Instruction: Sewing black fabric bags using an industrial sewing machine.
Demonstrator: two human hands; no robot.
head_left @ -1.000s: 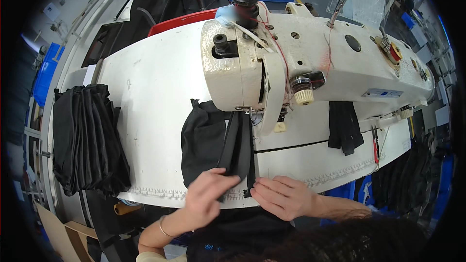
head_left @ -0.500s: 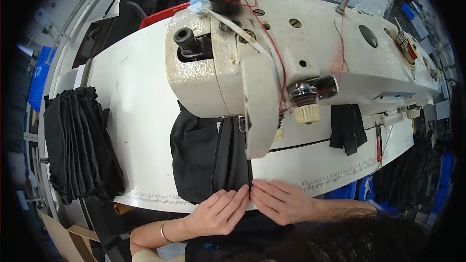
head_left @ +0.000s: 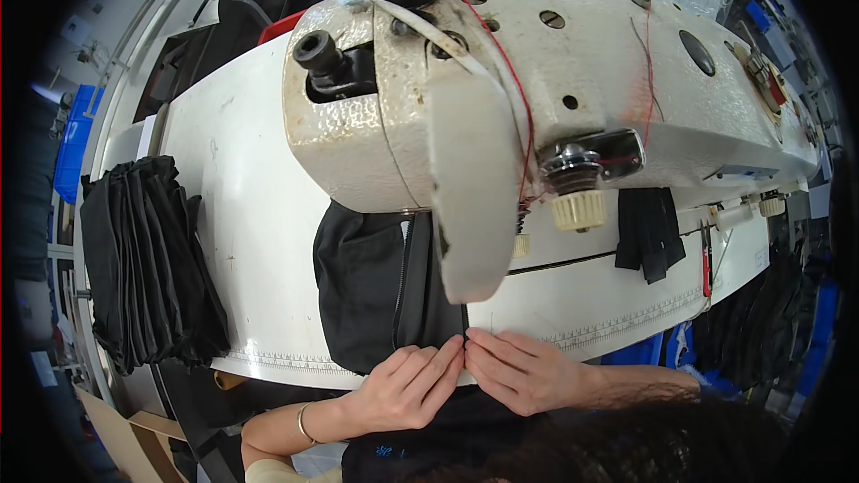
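Observation:
A black fabric piece with a zipper point(head_left: 358, 282) lies on the white sewing table, its far end under the head of a cream sewing machine point(head_left: 358, 148). My left hand point(head_left: 412, 385) is closed in a pinch at the cloth's near right edge. Right beside it, fingertips almost touching, my right hand point(head_left: 519, 371) pinches the same edge. Red thread point(head_left: 514, 85) runs down the machine to the tension knob point(head_left: 577, 208). A pale curved cover on the machine hides the needle area.
To the left sits a stack of folded black fabric pieces point(head_left: 148, 268). Small black strips point(head_left: 650, 233) and red-handled snips point(head_left: 707, 268) lie right of the machine. A ruler scale point(head_left: 617, 329) runs along the table's near edge. An open cardboard box point(head_left: 134, 438) stands low at left.
My view has shifted slightly, so the machine appears larger and a little displaced. Both hands keep their pinch on the fabric edge with hardly any movement.

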